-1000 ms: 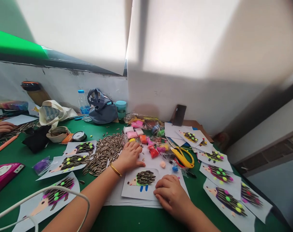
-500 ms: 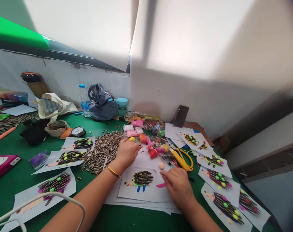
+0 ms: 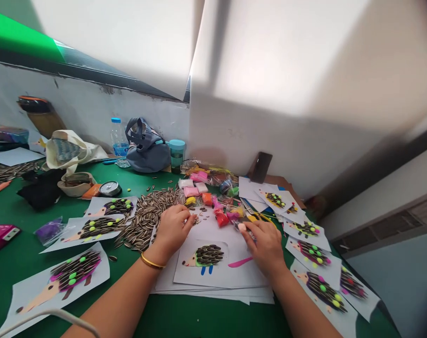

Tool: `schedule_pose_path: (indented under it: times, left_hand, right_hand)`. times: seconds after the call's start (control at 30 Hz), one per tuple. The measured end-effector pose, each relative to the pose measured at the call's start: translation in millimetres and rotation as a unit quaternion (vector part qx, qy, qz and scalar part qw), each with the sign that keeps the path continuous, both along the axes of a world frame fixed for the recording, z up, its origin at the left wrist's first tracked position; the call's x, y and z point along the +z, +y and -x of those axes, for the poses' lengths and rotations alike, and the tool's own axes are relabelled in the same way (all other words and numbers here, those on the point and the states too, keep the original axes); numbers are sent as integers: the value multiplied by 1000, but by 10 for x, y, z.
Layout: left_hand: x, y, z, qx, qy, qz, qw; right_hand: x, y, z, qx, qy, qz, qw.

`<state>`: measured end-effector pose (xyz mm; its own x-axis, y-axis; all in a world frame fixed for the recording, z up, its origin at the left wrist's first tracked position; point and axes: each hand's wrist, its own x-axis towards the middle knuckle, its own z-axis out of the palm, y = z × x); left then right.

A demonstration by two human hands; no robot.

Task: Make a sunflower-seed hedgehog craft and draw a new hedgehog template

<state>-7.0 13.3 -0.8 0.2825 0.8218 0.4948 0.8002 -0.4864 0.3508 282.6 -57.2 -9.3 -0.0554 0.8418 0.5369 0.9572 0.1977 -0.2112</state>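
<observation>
On a stack of white sheets lies a hedgehog picture [image 3: 199,263], its back covered with sunflower seeds, with a peach face, green edging and two blue legs. A curved pink strip [image 3: 240,263] is on the paper beside it. My left hand [image 3: 173,230], wearing a gold bangle, is above the paper beside the seed pile [image 3: 148,218]. Its fingers are curled in, and whatever they hold is hidden. My right hand [image 3: 264,241] pinches a small pale peach lump of modelling clay [image 3: 242,227] between thumb and fingers, over the sheet's right side.
Bagged coloured clay [image 3: 220,217] and yellow-handled scissors [image 3: 266,218] lie behind the hands. Finished hedgehog pictures [image 3: 317,256] line the right, with more pictures [image 3: 60,281] at left. A phone [image 3: 262,167], blue bag [image 3: 148,152] and bottle [image 3: 119,145] stand by the wall.
My left hand has drawn back left from the small seeds on the paper. My right hand has moved up and taken hold of the peach clay lump that lay on the sheet.
</observation>
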Motion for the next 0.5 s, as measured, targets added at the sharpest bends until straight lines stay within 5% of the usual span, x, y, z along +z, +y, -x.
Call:
schedule_pose_path:
  times: [0.13, 0.37, 0.5]
  left_hand:
    - [-6, -15, -18, -9, -14, -5, 1000]
    - [8, -53, -34, -2, -15, -6, 1000]
    - [26, -56, -30, -8, -9, -8, 1000]
  right_hand:
    - [44, -23, -84, -14, 43, -9, 999]
    - [-159, -134, -15, 50, -10, 57, 997]
    - [-110, -156, -84, 58, 23, 14, 998]
